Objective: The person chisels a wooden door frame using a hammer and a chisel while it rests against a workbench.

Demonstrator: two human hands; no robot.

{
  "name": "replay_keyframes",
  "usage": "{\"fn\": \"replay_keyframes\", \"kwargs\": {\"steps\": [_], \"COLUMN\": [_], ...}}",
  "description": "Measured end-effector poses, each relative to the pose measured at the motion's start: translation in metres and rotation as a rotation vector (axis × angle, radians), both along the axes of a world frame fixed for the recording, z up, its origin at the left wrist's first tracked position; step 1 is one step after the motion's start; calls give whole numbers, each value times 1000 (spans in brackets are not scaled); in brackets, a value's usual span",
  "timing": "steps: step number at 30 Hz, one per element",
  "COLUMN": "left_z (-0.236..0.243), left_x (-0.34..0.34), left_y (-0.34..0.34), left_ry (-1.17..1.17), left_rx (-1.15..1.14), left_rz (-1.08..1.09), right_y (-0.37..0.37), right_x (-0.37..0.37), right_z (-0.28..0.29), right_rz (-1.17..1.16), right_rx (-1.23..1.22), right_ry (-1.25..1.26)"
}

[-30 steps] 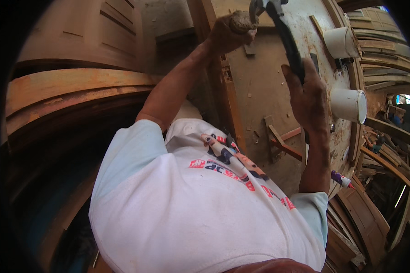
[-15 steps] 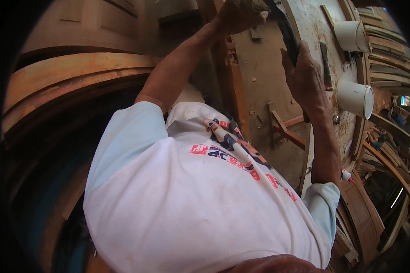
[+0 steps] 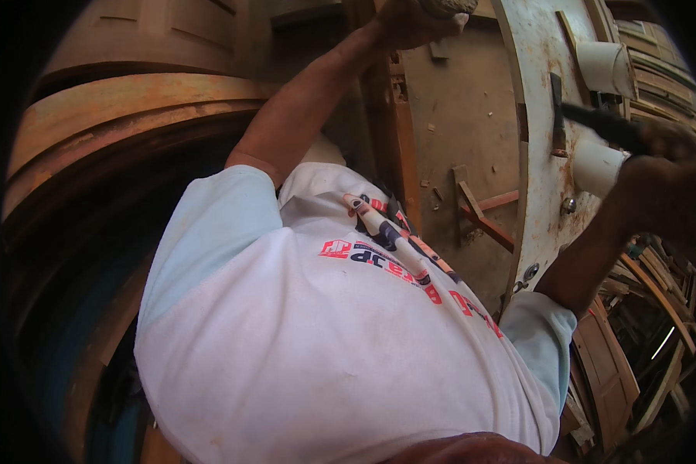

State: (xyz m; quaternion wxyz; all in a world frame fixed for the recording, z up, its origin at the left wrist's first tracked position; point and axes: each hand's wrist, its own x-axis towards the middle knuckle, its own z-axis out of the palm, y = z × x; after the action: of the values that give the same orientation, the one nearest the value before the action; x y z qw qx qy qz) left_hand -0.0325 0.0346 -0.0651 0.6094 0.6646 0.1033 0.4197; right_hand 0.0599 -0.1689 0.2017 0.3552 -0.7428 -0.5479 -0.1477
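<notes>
My left hand (image 3: 414, 25) is at the top edge, its fingers closed round a rounded grey-brown piece (image 3: 447, 7); the frame cuts it off, so its kind does not show. Out at the far right, my right hand (image 3: 665, 182) grips a long dark tool (image 3: 607, 126). That tool points left over the pale bench top (image 3: 545, 193), its far end near a flat-bladed tool (image 3: 557, 116) lying there. My right hand is in shadow and partly blurred. Behind it stands a white tub (image 3: 595, 168), partly hidden by my wrist.
Another white tub (image 3: 605, 66) lies farther back on the bench. An upright wooden beam (image 3: 404, 147) and a small wooden frame (image 3: 483, 216) are between me and the bench. Curved wooden boards (image 3: 139, 112) fill the left; stacked timber and a panelled door (image 3: 605, 352) are at right.
My right hand has swung outward to the right with the long dark tool, away from my left hand. My left hand stays near the top edge, still closed round its piece.
</notes>
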Motion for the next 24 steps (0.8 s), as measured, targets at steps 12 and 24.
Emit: {"fn": "replay_keyframes", "kwargs": {"steps": [12,24], "left_z": [50,37], "left_x": [-11,20], "left_y": [-13,55], "left_ry": [-115,52], "left_rx": [134,185], "left_rz": [335,480], "right_y": [-46,-85], "right_x": [-42,-64], "right_z": [-212,-311], "right_rz": [-165,-329], "right_rx": [-331,-642], "right_ry": [643,807]}}
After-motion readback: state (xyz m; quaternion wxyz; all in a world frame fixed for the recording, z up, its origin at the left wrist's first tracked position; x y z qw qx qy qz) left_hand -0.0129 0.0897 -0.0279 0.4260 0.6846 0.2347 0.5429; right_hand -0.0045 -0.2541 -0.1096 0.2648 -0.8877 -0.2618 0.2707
